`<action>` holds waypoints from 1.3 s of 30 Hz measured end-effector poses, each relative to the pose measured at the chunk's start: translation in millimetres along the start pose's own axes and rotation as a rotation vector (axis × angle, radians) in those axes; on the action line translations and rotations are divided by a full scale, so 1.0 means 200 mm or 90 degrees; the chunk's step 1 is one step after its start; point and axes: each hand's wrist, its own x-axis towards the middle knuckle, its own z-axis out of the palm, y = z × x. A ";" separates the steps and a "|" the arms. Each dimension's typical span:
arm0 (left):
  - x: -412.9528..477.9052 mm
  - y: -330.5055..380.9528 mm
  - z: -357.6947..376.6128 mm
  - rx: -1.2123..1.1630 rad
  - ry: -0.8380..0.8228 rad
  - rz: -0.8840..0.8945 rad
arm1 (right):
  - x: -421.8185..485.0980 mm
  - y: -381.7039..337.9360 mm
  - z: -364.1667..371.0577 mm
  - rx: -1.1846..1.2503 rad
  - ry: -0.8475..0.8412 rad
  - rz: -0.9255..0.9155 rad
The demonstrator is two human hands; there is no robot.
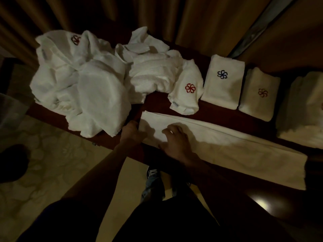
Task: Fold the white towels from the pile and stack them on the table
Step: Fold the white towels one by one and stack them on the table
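Upper left: unfolded pile (78,81). Centre: left hand (133,132) pinches the left end of the long towel (236,151) on the table (157,102); right hand (174,138) presses it, fingers spread. Carry that end rightward, edges matched. Upper right: folded towels (223,82).

A long dark reddish-brown wooden table (157,103) runs across the dim room, with tan pleated curtains (201,23) hanging behind it. Below lies a pale cream floor (52,163) with a faint leafy pattern. 1 bright glint of light (260,203) shines on a glossy dark surface at lower right.
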 end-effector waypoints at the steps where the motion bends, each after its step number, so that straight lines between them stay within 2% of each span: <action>1: 0.00 0.01 -0.01 -0.019 -0.012 -0.001 | 0.00 -0.02 0.01 0.013 0.020 -0.014; 7: 0.01 0.04 -0.03 -0.164 -0.001 0.073 | -0.01 -0.13 0.01 0.077 0.162 -0.024; 15: -0.05 0.27 -0.01 -0.319 -0.038 0.155 | -0.03 -0.19 -0.07 0.111 0.267 0.041; 26: -0.19 0.72 0.21 -0.411 -0.167 0.211 | -0.28 0.09 -0.30 0.213 0.481 0.125; 31: -0.25 0.90 0.37 -0.383 -0.134 0.247 | -0.45 0.32 -0.34 0.219 0.523 0.266; 33: -0.23 0.92 0.42 -0.317 -0.136 0.264 | -0.53 0.40 -0.35 0.225 0.550 0.309; 36: -0.21 0.97 0.48 -0.174 -0.123 0.317 | -0.65 0.52 -0.33 0.194 0.607 0.275; 39: -0.19 1.06 0.59 -0.106 -0.224 0.317 | -0.75 0.63 -0.30 0.233 0.603 0.241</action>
